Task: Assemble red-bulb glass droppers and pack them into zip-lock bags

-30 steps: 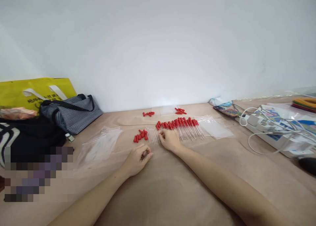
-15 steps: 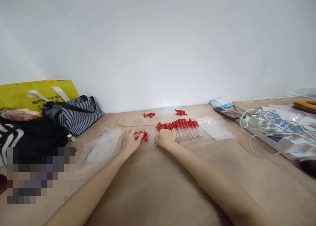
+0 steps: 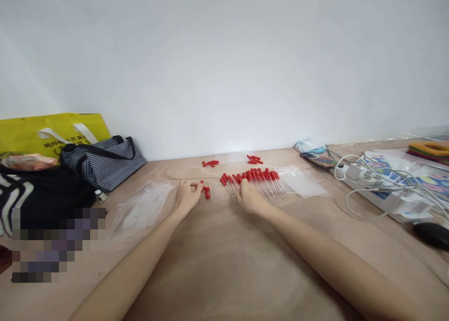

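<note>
My left hand (image 3: 189,194) is closed on a small red bulb (image 3: 202,183), beside a few loose red bulbs (image 3: 206,195). Thin clear tubes (image 3: 217,193) lie side by side between my two hands. To their right runs a row of clear tubes with red bulbs on their ends (image 3: 261,174). My right hand (image 3: 247,196) is closed at the left part of that row; what its fingers hold, if anything, is hidden. Farther back lie two small groups of red bulbs (image 3: 210,163), the right one by more clear tubes (image 3: 238,160).
Clear plastic bags lie at the left (image 3: 145,204) and right (image 3: 303,181). A striped bag (image 3: 105,164), a yellow bag (image 3: 56,124) and a small bottle (image 3: 100,196) stand left. White cables, a power strip (image 3: 377,192) and a black mouse (image 3: 432,235) are on the right.
My right hand has moved right, uncovering more of the clear tubes and the left end of the row. My left hand has lifted a red bulb between its fingers.
</note>
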Demonstrator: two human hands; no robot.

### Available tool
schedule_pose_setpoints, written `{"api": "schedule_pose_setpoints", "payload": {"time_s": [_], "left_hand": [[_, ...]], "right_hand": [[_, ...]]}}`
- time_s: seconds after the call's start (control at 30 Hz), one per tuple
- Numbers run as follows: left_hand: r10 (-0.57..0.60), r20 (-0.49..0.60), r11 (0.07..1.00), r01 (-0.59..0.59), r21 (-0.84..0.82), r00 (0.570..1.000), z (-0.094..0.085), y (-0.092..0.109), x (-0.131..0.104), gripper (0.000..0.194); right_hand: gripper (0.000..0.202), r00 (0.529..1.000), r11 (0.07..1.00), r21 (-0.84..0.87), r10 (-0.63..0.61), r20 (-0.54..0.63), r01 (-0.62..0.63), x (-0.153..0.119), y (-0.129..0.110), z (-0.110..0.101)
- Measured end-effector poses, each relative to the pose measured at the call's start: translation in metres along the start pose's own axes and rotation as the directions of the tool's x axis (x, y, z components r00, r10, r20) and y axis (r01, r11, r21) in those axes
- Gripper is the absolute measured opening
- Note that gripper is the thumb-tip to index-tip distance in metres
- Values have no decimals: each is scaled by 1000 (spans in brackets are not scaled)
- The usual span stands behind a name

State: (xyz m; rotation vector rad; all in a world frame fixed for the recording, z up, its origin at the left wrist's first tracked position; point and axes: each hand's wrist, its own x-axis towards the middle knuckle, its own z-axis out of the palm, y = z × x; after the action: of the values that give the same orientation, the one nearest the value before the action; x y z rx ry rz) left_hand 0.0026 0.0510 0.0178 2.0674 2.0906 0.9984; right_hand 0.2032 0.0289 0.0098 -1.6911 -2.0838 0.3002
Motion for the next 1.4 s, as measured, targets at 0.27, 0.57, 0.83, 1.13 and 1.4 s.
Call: {"api": "schedule_pose_setpoints", "payload": {"time_s": [0.27, 0.57, 0.83, 1.13, 1.4], "left_hand": [[321, 199, 866, -202, -458, 926, -1, 10, -56, 12], [487, 206, 833, -380, -403, 849, 0, 10, -70, 16], [508, 228, 844, -427, -325, 831, -1, 11, -71, 12], [512, 183, 835, -437, -333, 839, -3, 11, -71, 13], [532, 176, 802, -426, -419, 828, 0, 10, -71, 14]], "right_hand": [[24, 912, 868, 292, -347, -219, 401, -31, 39, 0], [16, 891, 873, 190, -425, -161, 450, -54, 34, 8], [15, 843, 849, 85, -498, -203, 522, -57, 24, 7], [18, 844, 854, 73, -490, -219, 515, -58, 25, 7], [18, 828, 830, 76, -535, -168, 552, -58, 27, 10]]}}
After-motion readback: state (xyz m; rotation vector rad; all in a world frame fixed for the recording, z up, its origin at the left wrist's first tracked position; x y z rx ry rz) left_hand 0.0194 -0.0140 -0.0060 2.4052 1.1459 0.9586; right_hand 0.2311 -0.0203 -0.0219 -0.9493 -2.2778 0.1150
